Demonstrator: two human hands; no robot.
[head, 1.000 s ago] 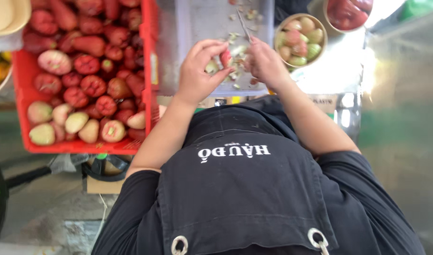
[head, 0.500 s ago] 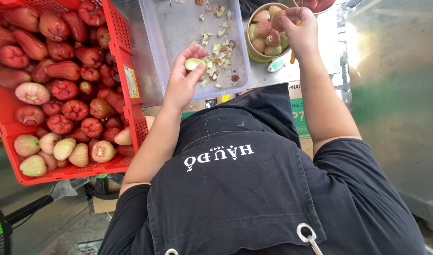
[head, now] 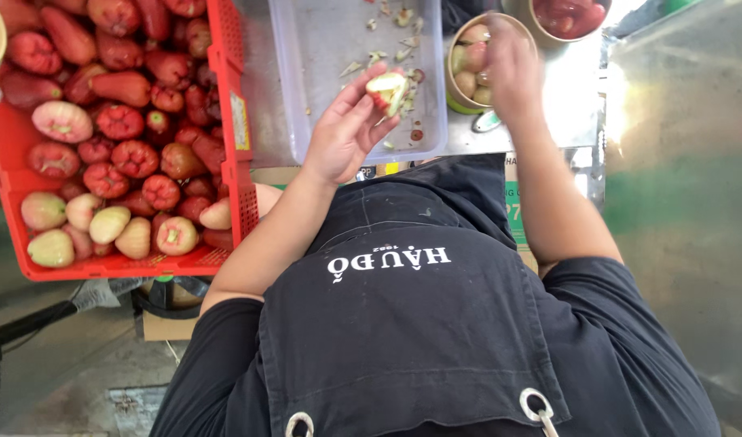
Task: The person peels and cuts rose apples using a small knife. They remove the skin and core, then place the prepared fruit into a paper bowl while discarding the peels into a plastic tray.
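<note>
Resting on left fingers [head: 369,97], cut fruit [head: 387,87]

A black apron [head: 411,324] with white lettering covers the chest, two metal eyelets [head: 536,402] at 6 o'clock. Beneath it, a black short-sleeved shirt [head: 217,380]; both forearms are bare.

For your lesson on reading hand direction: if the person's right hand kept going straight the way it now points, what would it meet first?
The right hand points up-frame over the round tan bowl; it would probably meet the pale cut fruit pieces inside first, though motion blur leaves depth uncertain.
</note>
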